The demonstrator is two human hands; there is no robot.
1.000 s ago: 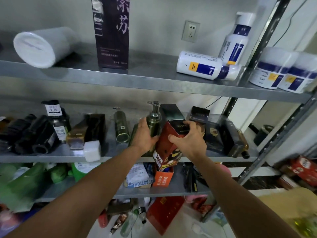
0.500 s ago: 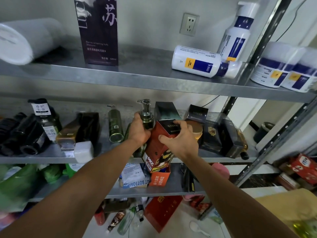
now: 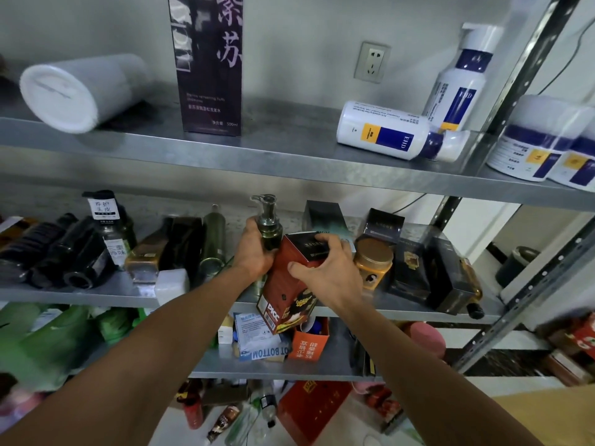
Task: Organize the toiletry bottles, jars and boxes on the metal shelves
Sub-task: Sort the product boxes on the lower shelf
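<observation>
Head view: the metal shelves [image 3: 289, 162] fill the frame in three tiers. On the top tier a tall dark purple box [image 3: 209, 69] with pale characters stands upright. A white cylinder [image 3: 77, 91] lies on its side to the left of it, and a white bottle [image 3: 386, 130] with a blue and yellow label lies on its side to the right.

At the front of the middle tier is a red box [image 3: 285, 275] with a black top and a printed lower end. It is tilted, with its bottom hanging past the shelf edge. The right hand [image 3: 325, 272] grips its top, fingers curled over the black end and thumb on the red face.

Just left of it, a dark green pump bottle [image 3: 269, 226] stands upright with the left hand [image 3: 254, 252] wrapped round its body. A gold jar [image 3: 373, 262] sits just right of the box.
</observation>
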